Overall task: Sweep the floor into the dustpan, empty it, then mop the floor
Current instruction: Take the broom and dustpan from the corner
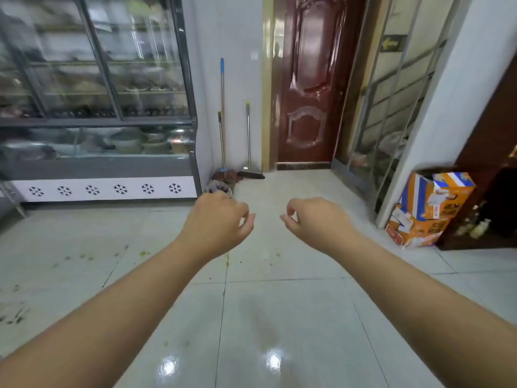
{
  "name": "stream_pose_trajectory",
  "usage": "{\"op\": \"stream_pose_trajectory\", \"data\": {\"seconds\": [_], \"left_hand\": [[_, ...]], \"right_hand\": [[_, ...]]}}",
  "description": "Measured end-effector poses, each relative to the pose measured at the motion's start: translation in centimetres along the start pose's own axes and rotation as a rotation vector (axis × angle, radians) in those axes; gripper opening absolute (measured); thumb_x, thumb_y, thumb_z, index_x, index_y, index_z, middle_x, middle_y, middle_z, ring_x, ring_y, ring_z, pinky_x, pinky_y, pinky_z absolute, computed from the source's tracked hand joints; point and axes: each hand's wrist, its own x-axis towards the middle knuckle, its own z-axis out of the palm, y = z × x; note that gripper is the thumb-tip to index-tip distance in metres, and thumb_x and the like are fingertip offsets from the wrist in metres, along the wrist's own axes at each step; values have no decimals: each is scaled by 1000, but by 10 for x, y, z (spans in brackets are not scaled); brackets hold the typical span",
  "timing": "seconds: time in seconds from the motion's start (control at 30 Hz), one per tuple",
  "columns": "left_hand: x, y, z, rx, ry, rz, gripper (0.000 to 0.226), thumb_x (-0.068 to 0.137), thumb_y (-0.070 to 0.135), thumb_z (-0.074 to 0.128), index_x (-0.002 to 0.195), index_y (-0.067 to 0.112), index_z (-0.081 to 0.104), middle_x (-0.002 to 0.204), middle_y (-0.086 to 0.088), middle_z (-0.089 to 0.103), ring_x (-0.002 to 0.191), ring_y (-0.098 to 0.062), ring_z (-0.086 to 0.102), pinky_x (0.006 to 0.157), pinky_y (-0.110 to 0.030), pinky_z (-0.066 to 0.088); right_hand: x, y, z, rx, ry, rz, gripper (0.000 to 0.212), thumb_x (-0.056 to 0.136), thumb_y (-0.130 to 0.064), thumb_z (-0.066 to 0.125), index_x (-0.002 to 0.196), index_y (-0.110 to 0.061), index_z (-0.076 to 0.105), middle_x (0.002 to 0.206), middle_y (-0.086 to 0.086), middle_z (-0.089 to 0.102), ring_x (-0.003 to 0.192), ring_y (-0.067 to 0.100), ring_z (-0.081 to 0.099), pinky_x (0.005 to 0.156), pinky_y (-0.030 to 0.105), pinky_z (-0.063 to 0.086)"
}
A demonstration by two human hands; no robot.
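With the left hand (pixel 216 217) and right hand (pixel 310 219) both loosely curled and holding nothing, a person faces the broom (pixel 249 152), mop (pixel 223 119) and dustpan (pixel 219 189) at 12 o'clock, sweeping seemingly not begun, green scraps (pixel 84 257) at 9 o'clock; next, grasp the broom.

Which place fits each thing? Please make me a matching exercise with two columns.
Things:
1. broom
2. cardboard boxes
3. green specks
4. mop

Places:
A. on the tiles, left of the left forearm
B. at the right, beside the dark cabinet
C. against the wall, nearest the red door
D. in the corner beside the display fridge

Pairs: 1-C, 2-B, 3-A, 4-D
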Motion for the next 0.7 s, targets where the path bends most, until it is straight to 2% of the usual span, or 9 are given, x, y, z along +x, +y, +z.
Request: {"op": "stream_pose_trajectory", "data": {"seconds": [0.03,0.1,0.33,0.57,0.7], "left_hand": [[-1,7,14,-2,-93,-24,30,91,36,48,80,17,68,71,-2,67,78,-24,57,71,-32,39],[-3,19,47,-46,-176,-26,35,94,40,40,92,19,68,81,0,69,87,-22,56,75,-31,36],[5,64,160,-179,-385,-151,34,95,40,38,101,22,66,89,3,69,95,-18,55,80,-28,36],[59,91,235,-278,-565,-273,35,96,39,39,96,17,67,86,2,68,90,-18,55,77,-27,42],[106,96,267,-318,-569,-302,35,97,33,40,78,12,59,75,-6,64,85,-25,55,71,-32,40]], "right_hand": [[-6,3,7,-23,-37,27,33,97,-41,39,112,-18,56,101,2,66,98,24,56,66,27,34],[-14,22,34,-10,-51,49,33,97,-42,39,115,-19,55,101,2,66,100,23,56,66,26,32],[-15,100,121,66,-176,127,33,98,-40,38,112,-17,58,100,3,67,100,24,56,70,29,35],[14,190,170,148,-303,169,34,98,-39,39,111,-16,59,99,4,66,98,23,56,69,29,35],[43,235,185,157,-358,191,33,98,-39,38,110,-16,59,99,4,66,98,24,56,68,27,34]]}}
